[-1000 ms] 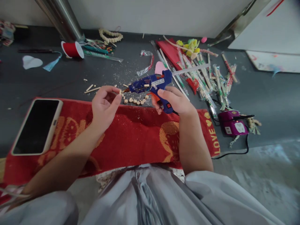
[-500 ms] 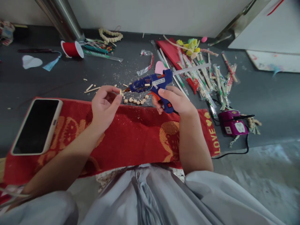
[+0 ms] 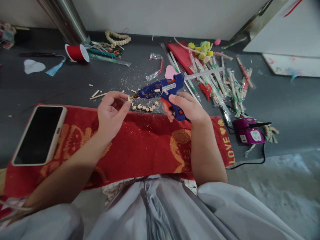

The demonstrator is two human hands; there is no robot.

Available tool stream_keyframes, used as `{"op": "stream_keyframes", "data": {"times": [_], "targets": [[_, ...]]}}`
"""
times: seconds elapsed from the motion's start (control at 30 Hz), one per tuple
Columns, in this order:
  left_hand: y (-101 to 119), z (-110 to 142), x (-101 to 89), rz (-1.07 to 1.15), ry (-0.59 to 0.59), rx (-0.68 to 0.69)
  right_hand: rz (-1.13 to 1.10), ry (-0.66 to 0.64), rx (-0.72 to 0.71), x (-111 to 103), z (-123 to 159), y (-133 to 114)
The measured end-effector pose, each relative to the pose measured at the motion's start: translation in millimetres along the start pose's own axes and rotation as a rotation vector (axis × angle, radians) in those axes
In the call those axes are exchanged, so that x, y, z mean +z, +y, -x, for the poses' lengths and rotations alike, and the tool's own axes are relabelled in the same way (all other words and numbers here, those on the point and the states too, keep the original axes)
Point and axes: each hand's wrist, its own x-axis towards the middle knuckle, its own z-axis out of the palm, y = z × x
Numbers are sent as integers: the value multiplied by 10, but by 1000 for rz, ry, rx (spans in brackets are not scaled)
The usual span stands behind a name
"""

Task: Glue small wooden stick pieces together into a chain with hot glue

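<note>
My right hand (image 3: 183,106) is wrapped round the handle of a blue hot glue gun (image 3: 160,88), fingers by its orange trigger. A clear glue stick (image 3: 205,73) juts out of the gun's back end. Between the thumb and fingers of my left hand (image 3: 112,110) is a small pale wooden piece (image 3: 129,98), and the gun's nozzle points at it, touching or nearly so. Just below the gun lies a row of small wooden bits (image 3: 145,107), at the edge of a red towel (image 3: 145,143).
A phone (image 3: 38,135) lies on the towel at left. Behind are a red thread spool (image 3: 77,52) and a pale beaded loop (image 3: 117,38). Several wrapped chopsticks (image 3: 215,85) are heaped at right, near a purple power block (image 3: 248,130) with a black cord. Crumbs and stick pieces litter the grey table (image 3: 110,75).
</note>
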Motion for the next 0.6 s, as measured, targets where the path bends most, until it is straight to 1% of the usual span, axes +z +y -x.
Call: {"op": "stream_keyframes", "data": {"times": [0.23,0.43,0.6], "targets": [[3,5,5,-6,-1,21,-41,-5,-5,-21,-1,19],[34,9,4,-57,-1,-35,-23,-10,2,-20,7,7],[49,6,8,-55,9,-34,-27,-24,15,-27,16,6]]}}
